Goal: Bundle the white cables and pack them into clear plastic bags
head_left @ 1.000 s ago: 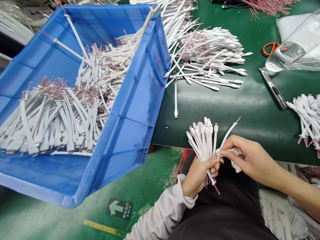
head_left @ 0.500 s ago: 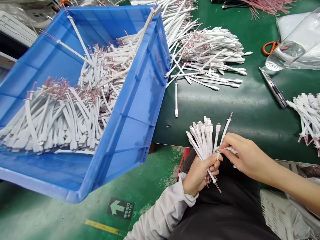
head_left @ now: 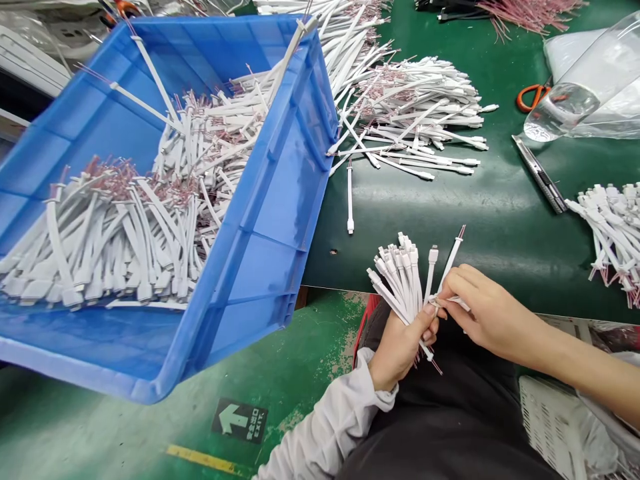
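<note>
My left hand (head_left: 404,343) is closed round a bundle of short white cables (head_left: 400,273), their plugs pointing up and their bare wire ends hanging below the fist. One cable (head_left: 431,270) stands a little apart from the bundle at the thumb. My right hand (head_left: 477,310) pinches another white cable (head_left: 453,257) close to the left thumb; its reddish wire end points up and right. Both hands almost meet above my lap, at the table's front edge. What lies between the pinching fingertips is partly hidden.
A tilted blue crate (head_left: 260,267) full of white cables stands at left. On the green table (head_left: 425,220) lie a cable pile (head_left: 420,107), a single cable (head_left: 350,200), a utility knife (head_left: 540,175), orange-handled scissors (head_left: 531,99), plastic bags (head_left: 610,87) and more cables (head_left: 613,230) at right.
The view has shifted slightly. The bundle in my left hand leans a little further left, and both hands keep their grips.
</note>
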The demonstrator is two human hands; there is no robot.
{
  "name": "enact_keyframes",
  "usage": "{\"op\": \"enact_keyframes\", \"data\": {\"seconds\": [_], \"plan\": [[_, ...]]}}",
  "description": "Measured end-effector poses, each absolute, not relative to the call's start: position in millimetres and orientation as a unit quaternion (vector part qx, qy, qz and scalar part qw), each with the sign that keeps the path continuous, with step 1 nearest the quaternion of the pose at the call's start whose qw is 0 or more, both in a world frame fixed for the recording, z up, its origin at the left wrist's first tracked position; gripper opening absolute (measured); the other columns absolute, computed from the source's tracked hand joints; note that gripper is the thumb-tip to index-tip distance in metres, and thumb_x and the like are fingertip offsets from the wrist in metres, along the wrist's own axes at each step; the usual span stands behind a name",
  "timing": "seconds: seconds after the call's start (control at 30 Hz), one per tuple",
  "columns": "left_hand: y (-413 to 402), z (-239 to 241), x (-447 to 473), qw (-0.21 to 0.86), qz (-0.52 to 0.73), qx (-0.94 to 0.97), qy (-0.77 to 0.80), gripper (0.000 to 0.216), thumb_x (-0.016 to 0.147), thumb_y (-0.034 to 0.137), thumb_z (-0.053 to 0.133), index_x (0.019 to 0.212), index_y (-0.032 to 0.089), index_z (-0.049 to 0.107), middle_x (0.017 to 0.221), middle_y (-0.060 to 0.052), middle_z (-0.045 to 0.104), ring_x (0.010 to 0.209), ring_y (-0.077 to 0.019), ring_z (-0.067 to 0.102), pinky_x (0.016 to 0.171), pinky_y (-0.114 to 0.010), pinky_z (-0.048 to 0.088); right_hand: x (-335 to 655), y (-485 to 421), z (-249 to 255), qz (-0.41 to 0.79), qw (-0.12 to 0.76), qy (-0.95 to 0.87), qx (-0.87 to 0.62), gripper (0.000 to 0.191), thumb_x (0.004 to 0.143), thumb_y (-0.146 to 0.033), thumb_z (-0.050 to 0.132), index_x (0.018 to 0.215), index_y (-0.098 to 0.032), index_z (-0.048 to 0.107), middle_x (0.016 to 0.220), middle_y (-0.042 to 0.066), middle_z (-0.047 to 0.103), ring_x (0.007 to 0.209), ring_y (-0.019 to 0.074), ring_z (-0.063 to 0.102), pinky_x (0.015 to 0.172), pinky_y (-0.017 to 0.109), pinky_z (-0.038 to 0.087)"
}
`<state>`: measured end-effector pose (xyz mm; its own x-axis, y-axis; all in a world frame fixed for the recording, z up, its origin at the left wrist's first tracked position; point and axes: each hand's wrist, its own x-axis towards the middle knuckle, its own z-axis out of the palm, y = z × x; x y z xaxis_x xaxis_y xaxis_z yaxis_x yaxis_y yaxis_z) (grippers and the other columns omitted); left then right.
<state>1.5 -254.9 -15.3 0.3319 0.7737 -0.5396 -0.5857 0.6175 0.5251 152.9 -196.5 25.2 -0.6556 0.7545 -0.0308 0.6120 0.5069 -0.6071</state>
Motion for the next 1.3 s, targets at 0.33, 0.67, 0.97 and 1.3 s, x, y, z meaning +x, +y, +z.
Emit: {"op": "enact_keyframes", "data": {"seconds": [0.33,0.67,0.97,1.3], "plan": [[-255,-16,2,0.813,0.426,0.115,0.381,0.035,0.077,0.044,0.069,0.080,0.010,0.059,0.057,0.005,0.039,0.049,-0.0031,0.027,0.045,-0.019,0.019,155,-194,21,0.275,0.148,-0.862,-0.400,0.014,0.089,-0.013,0.047,0.078,-0.020,0.044,0.076,0.003,0.051,0.074,0.0176,0.045,0.064,0.030,0.038],[-254,-15,-2,0.760,0.392,0.235,0.462,0.035,0.078,0.049,0.065,0.079,0.014,0.063,0.065,-0.002,0.052,0.052,-0.0072,0.039,0.047,-0.021,0.030,158,-191,27,0.323,0.149,-0.816,-0.456,0.010,0.089,-0.022,0.054,0.079,-0.021,0.050,0.076,0.002,0.054,0.071,0.0164,0.048,0.061,0.029,0.040],[-254,-17,-2,0.748,0.383,0.251,0.481,0.031,0.081,0.045,0.063,0.085,0.015,0.070,0.065,-0.004,0.057,0.052,-0.0098,0.045,0.051,-0.024,0.036,157,-194,27,0.284,0.165,-0.819,-0.471,0.012,0.089,-0.022,0.053,0.077,-0.022,0.051,0.073,0.002,0.053,0.072,0.0180,0.048,0.064,0.030,0.039],[-258,-20,1,0.732,0.380,0.253,0.506,0.031,0.081,0.045,0.062,0.071,0.015,0.064,0.063,-0.004,0.057,0.053,-0.0114,0.048,0.053,-0.025,0.039,153,-205,22,0.265,0.147,-0.852,-0.427,0.015,0.089,-0.016,0.047,0.075,-0.021,0.045,0.073,0.003,0.051,0.073,0.0183,0.047,0.064,0.030,0.039]]}}
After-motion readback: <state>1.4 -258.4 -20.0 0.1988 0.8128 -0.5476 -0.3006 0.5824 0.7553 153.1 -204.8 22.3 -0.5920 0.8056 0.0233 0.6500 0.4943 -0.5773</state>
